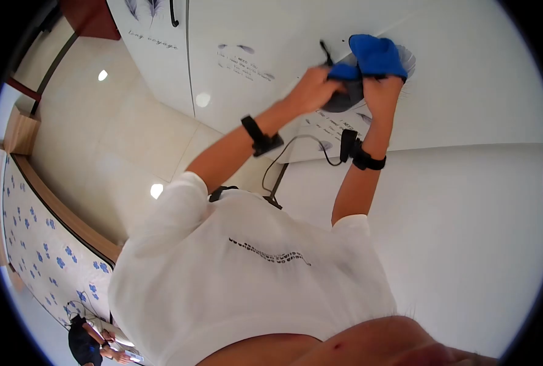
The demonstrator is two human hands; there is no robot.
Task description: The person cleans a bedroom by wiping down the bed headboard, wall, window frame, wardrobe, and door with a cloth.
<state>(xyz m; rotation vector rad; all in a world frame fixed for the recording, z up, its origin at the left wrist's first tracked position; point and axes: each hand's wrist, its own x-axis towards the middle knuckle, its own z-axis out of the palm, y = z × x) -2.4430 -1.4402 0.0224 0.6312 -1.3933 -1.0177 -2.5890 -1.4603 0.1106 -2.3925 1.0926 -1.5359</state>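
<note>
Both of my hands are raised at a white panel and hold a soft blue and dark grey fabric item [376, 56]. My left hand [317, 90] is closed on its lower grey side, slightly blurred, and a thin black strap sticks up beside it. My right hand [382, 96] grips the other side, with its fingers largely hidden behind the blue cloth. I cannot make out what kind of item it is. Each wrist wears a black band with a small device, the left band [262, 137] and the right band [362, 152]. A black cable [296, 139] runs by the right band.
White cabinet doors [466, 73] with feather prints and lettering stand in front, with a black handle [173, 13] on one. Beige tiled floor [143, 131] lies to the left. A bed [45, 244] with blue-flowered bedding is at far left. Another person [88, 341] sits lower left.
</note>
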